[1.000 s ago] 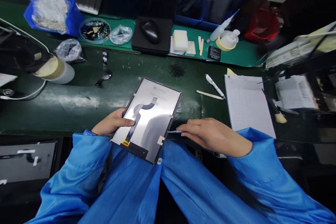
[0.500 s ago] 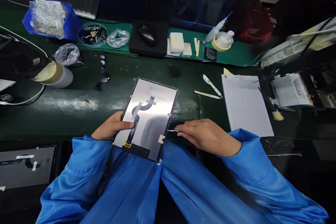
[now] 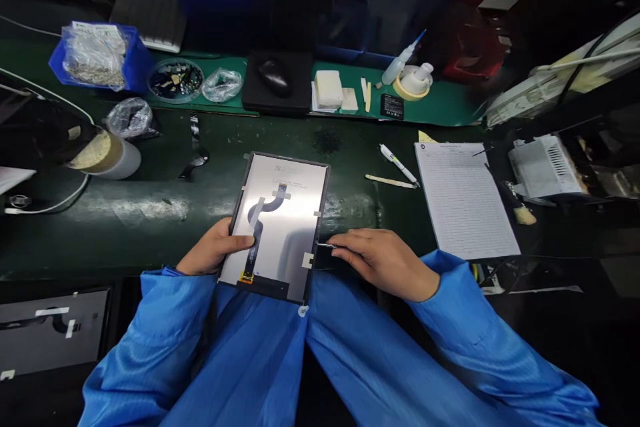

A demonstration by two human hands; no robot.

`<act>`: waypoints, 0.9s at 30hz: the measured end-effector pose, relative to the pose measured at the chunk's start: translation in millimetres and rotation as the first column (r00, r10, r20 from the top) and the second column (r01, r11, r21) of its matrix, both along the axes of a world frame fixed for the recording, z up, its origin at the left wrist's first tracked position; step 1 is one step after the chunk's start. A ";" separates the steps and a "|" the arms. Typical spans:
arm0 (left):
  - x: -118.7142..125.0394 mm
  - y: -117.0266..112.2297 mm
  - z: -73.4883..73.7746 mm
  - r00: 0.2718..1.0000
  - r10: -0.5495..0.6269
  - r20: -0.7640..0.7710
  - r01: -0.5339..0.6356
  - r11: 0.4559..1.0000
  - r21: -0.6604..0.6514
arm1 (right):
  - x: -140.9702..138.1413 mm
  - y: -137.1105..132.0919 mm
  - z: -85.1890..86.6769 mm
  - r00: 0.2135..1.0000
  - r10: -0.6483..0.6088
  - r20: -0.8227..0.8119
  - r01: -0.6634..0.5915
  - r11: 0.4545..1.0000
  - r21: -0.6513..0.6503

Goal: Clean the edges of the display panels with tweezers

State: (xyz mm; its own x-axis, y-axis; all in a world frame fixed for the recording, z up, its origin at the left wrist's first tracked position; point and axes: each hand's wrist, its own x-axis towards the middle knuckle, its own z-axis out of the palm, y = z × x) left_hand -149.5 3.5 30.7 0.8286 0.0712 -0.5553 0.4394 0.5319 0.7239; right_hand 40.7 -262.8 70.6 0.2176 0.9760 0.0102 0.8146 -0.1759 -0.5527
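My left hand (image 3: 213,247) grips a tablet display panel (image 3: 290,227) by its left edge, thumb lying on the panel's silvery back. A dark curved flex cable (image 3: 256,233), taped down, runs down that back to a gold connector (image 3: 247,277) near the bottom. My right hand (image 3: 383,260) is closed in a pinch on a thin silver metal tool (image 3: 326,245). The tool's tip meets the panel's right edge; most of its length is hidden in the fingers, so its exact kind does not show. The panel is held tilted above my lap at the bench's front edge.
On the bench are a loose black flex cable (image 3: 194,153), a white pen (image 3: 397,163), a thin stick (image 3: 391,181) and a printed form (image 3: 465,193). A green shelf mat (image 3: 465,101) holds a mouse (image 3: 274,76) and a blue bin (image 3: 137,57). Another panel (image 3: 50,330) lies lower left.
The panel has turned slightly and stands straighter in view. My right hand has shifted a little left with the tool, whose tip stays at the panel's right edge. The camera view has shifted slightly.
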 end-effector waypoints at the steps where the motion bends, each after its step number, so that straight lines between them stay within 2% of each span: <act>1: 0.0 -0.4 0.2 1.000 0.000 0.003 0.000 1.000 0.021 | -0.3 -0.1 -1.0 1.000 -0.013 -0.005 0.013 1.000 0.002; 5: -0.1 -3.0 2.2 1.000 -0.009 0.012 0.008 0.998 0.063 | -3.4 0.6 -0.9 0.989 -0.082 -0.124 0.080 0.997 -0.022; 9: -1.6 -3.5 0.9 0.998 0.061 -0.032 -0.059 0.997 0.043 | -8.8 1.9 3.8 0.959 -0.151 -0.239 0.143 0.988 -0.048; 13: -1.5 -2.7 -0.6 0.997 0.068 -0.049 -0.066 0.997 0.039 | -10.4 2.0 4.0 0.980 -0.108 -0.165 0.110 0.994 0.004; 17: 1.3 -4.0 3.0 0.997 0.075 -0.028 -0.074 0.996 0.047 | -10.4 2.2 1.2 0.996 -0.075 -0.057 0.075 0.997 -0.004; 20: 3.3 -6.1 6.0 0.997 0.077 -0.012 -0.076 0.996 0.044 | -12.4 3.5 2.2 0.989 -0.099 -0.107 0.100 0.995 0.001; 23: 3.5 -7.6 4.2 0.995 0.095 -0.016 -0.094 0.995 0.035 | -13.9 3.8 2.8 0.965 -0.179 -0.191 0.184 0.983 0.011; 27: 1.2 -7.5 -4.3 0.991 0.132 0.013 -0.132 0.990 0.053 | -12.2 0.3 -5.1 0.970 -0.191 -0.150 0.202 0.977 0.062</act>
